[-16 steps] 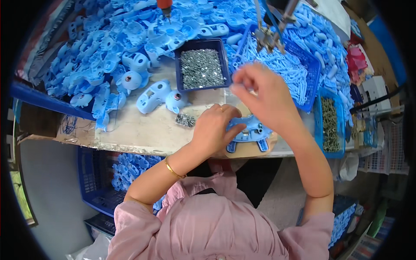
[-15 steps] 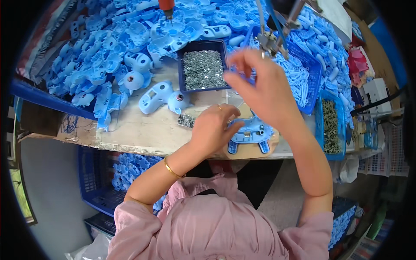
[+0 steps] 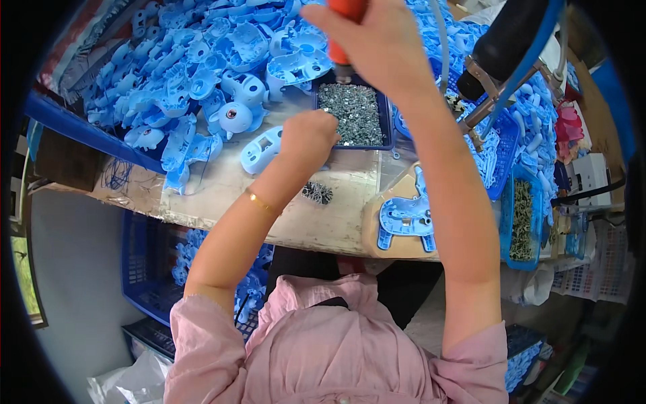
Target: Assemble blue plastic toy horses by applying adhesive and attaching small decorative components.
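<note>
My right hand (image 3: pixel 387 50) is closed round a red-orange power screwdriver (image 3: pixel 346 30), its thumb stretched out to the left. The driver's tip points down over a dark blue tray (image 3: pixel 356 147) of small silver screws (image 3: pixel 353 111). Beside that tray's left edge my left hand (image 3: pixel 308 140) is curled shut, with whatever lies in its fingers hidden. It covers part of a light blue toy body (image 3: pixel 261 149). A blue four-legged toy shell (image 3: pixel 406 219) lies hollow side up on a tan board (image 3: pixel 373 232), its right end behind my right forearm.
Blue moulded parts (image 3: pixel 195 67) are heaped across the back. A small clump of grey metal pieces (image 3: pixel 317 193) sits near the table's front. To the right are a blue tray of brassy screws (image 3: pixel 521 219) and a black-bodied tool on a metal clamp (image 3: pixel 511 44).
My right hand has risen from near the screw tray to the screwdriver, which has come lower and rightward. My left hand has left the toy shell and moved up-left to the screw tray's side.
</note>
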